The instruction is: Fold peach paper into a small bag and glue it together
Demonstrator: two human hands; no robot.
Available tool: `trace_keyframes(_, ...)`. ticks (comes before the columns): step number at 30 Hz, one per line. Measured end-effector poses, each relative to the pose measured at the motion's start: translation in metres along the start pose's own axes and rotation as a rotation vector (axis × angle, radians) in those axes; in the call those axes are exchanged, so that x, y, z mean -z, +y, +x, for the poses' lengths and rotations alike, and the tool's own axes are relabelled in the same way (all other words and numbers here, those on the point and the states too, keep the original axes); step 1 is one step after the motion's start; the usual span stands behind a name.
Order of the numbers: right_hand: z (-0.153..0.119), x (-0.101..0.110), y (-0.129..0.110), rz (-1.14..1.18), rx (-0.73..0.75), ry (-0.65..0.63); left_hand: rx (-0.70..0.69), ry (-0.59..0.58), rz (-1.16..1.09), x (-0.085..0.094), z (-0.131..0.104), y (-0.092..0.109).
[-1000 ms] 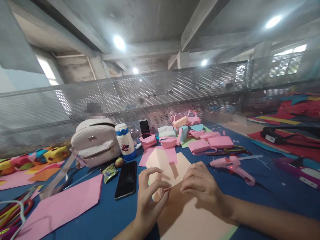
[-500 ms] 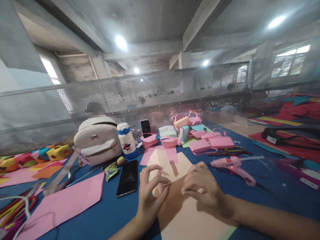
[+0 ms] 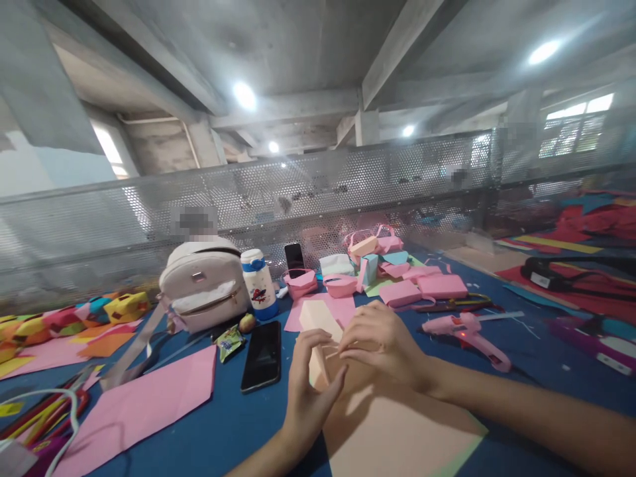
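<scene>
Folded peach paper form [image 3: 317, 316] points lengthwise away from you; your right hand [image 3: 381, 343] pinches its right edge, your left hand [image 3: 307, 392], thumb spread, flanks its left.

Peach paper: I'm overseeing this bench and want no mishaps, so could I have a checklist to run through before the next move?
1. Folded peach paper within reach of both hands: ok, left hand and right hand are at it.
2. Left thumb and fingers closed together: not ok, they stand apart.
3. Right hand's pinch secure: cannot tell, its fingers hide the contact.
4. Glue gun light off: not ok, it glows red.
5. Glue gun nozzle cool: cannot tell by sight.
6. Black phone clear of the left hand: ok, blue table shows between.
</scene>
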State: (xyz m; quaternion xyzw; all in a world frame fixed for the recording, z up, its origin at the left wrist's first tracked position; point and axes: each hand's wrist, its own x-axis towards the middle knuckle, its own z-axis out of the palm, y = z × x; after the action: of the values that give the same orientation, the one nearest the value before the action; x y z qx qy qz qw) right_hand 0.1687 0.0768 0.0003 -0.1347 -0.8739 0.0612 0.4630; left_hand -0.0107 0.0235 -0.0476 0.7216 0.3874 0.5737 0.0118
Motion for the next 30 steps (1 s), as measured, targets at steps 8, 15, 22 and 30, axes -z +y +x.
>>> trace_keyframes(8,0.006,-0.009,0.002,0.001,-0.008,-0.032,0.04,0.01,-0.014,0.0,-0.004,-0.005)
trace_keyframes(15,-0.001,-0.014,0.01,0.002,-0.009,-0.03,0.02,0.0,-0.011,0.0,-0.004,-0.008)
trace_keyframes(22,-0.006,-0.016,0.012,-0.03,0.015,-0.037,0.024,0.006,-0.011,-0.001,-0.002,-0.006)
trace_keyframes(30,-0.007,-0.022,0.008,-0.02,0.002,-0.036,0.026,0.007,-0.043,-0.001,-0.001,-0.005)
